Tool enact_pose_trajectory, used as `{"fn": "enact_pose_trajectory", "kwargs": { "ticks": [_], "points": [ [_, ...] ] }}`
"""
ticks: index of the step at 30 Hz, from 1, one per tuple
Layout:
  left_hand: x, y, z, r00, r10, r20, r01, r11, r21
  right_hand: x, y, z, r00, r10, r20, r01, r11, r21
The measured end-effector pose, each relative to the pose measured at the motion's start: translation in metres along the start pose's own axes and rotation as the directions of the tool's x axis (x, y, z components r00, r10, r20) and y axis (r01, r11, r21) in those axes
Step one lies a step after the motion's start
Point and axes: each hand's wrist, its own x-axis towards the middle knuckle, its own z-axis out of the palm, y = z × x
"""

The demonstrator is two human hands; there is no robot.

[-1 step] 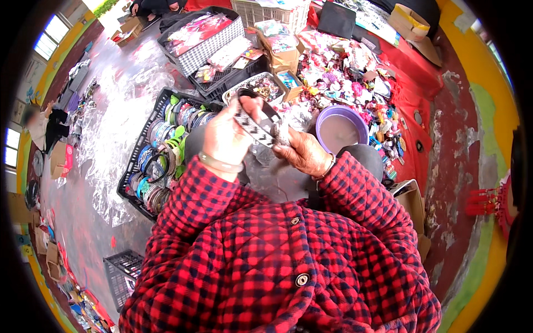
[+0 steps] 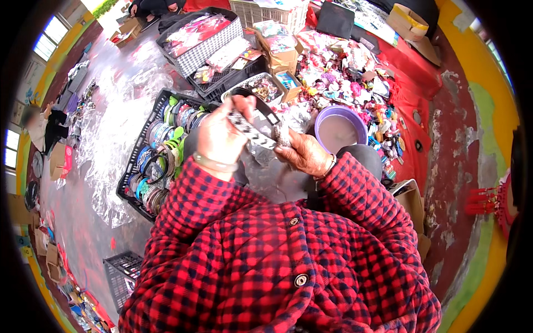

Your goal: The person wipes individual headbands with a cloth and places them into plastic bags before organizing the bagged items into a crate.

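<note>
Between my two hands is a headband (image 2: 249, 128), a curved band with a black-and-white pattern outside and a dark inner side. My left hand (image 2: 218, 137) is closed around its left part, thumb and fingers gripping the band. At the other end, my right hand (image 2: 306, 156) pinches a grey fuzzy wad (image 2: 282, 135), which looks like a rag, against the band. The fingertips there are partly hidden. Left of my knees, a black plastic crate (image 2: 135, 204) holds many headbands standing in rows. A purple basin (image 2: 364, 131) of cloudy water stands beyond my right hand.
A heap of small colourful hair accessories (image 2: 344, 72) covers the red cloth (image 2: 413, 105) ahead right. Beyond my hands stand a white tray (image 2: 279, 100), small cardboard boxes and a grey basket (image 2: 232, 30). Clear plastic sheeting (image 2: 105, 139) lies left. Another person (image 2: 47, 127) is far left.
My left hand has shifted slightly left and down, tilting the headband so more of its dark inside shows. My right hand has barely moved.
</note>
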Motion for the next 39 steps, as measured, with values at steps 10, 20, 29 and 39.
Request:
{"fn": "enact_pose_trajectory", "kwargs": {
  "ticks": [10, 20, 29, 39],
  "points": [
    [-0.028, 0.080, -0.031, 0.925, 0.338, -0.173, -0.242, 0.876, 0.417, -0.011, 0.079, -0.086, 0.909, 0.312, -0.277, -0.374, 0.904, -0.208],
    [-0.044, 0.083, -0.036, 0.951, 0.287, -0.116, -0.203, 0.860, 0.469, -0.006, 0.187, -0.134, 0.743, 0.586, -0.323, -0.590, 0.348, -0.728],
    [-0.053, 0.060, -0.010, 0.965, -0.213, 0.155, -0.006, 0.571, 0.821, 0.036, 0.018, -0.059, 0.987, 0.063, -0.145, -0.113, 0.924, -0.366],
    [-0.075, 0.060, 0.007, 0.804, -0.520, 0.290, 0.241, 0.730, 0.640, 0.039, -0.046, -0.012, 0.969, 0.023, 0.245, -0.110, 0.931, 0.348]
  ]
}}
